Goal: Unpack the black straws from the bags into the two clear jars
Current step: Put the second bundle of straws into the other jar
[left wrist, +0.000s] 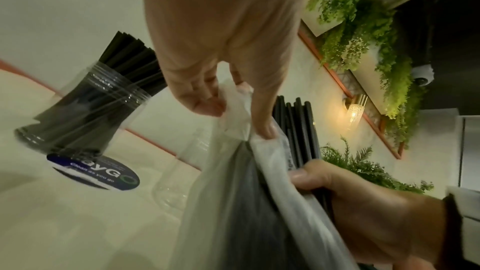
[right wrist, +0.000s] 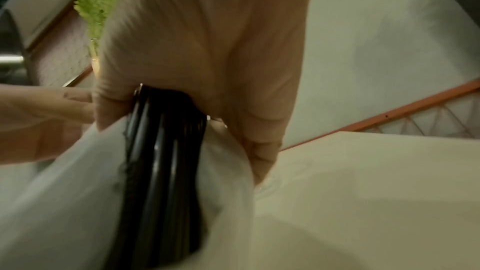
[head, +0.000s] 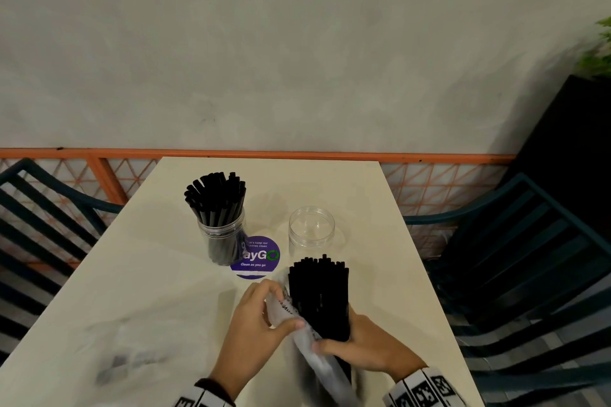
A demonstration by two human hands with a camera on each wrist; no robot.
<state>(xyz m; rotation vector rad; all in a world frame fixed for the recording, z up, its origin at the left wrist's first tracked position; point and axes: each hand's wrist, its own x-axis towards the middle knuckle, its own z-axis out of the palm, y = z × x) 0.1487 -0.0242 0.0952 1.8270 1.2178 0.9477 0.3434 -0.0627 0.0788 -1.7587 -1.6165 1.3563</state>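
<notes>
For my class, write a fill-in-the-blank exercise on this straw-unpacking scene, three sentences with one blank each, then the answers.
1. The jar standing partly on the purple sticker is full of black ____.
2. The other clear jar, to its right, is ____.
3. The left hand pinches the white plastic ____ while the right hand grips the bundle of straws.

Missing words: straws; empty; bag
</notes>
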